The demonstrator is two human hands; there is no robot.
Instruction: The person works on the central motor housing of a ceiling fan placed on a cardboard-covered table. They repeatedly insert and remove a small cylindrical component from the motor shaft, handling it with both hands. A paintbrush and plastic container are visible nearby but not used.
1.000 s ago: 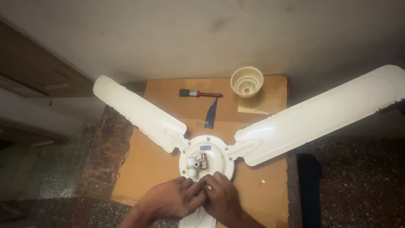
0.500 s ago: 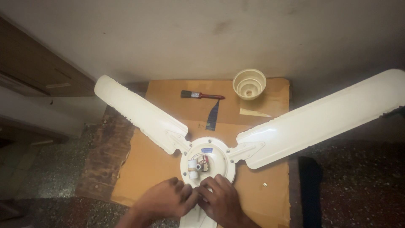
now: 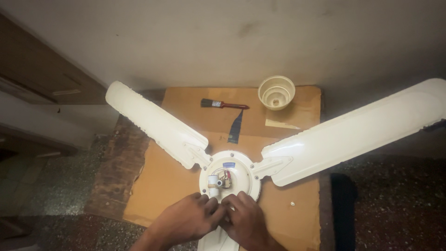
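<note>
Both hands, left hand (image 3: 188, 222) and right hand (image 3: 246, 221), pressed closed on ceiling fan hub (image 3: 230, 179) near-side rim; exact grip hidden. Blade-joint work judged underway; firm, steady hold needed.

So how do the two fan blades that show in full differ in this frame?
The left blade points up and left and looks shorter and narrower; the right blade points up and right and looks longer and broader. The left blade lies over the cardboard and wood; the right blade's tip reaches out past them. Both are cream and join the motor hub.
</note>
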